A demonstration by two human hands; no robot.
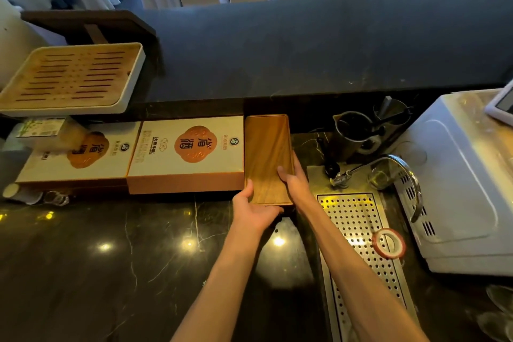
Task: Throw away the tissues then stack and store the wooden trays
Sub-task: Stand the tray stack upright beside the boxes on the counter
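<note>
Underside of wooden tray (265,155) and any trays beneath – hidden. Left hand (251,209) gripping near-left corner, thumb on top, fingers curling under near edge. Right hand (294,182) clasping near-right edge, thumb lying inside. Tray lying flat on dark marble counter (111,258), long axis running near-to-far, just right of gift box (186,153).

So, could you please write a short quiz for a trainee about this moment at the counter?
1. True or false: both hands grip the long brown wooden tray.
2. What lies directly left of that tray? A) white and orange gift box B) red tape roll C) metal cups
3. Fill in: the slatted bamboo tray in a white frame sits on the ___ side of the view.

Key: 1 true, left hand and right hand at its near end; 2 A; 3 left.
</note>
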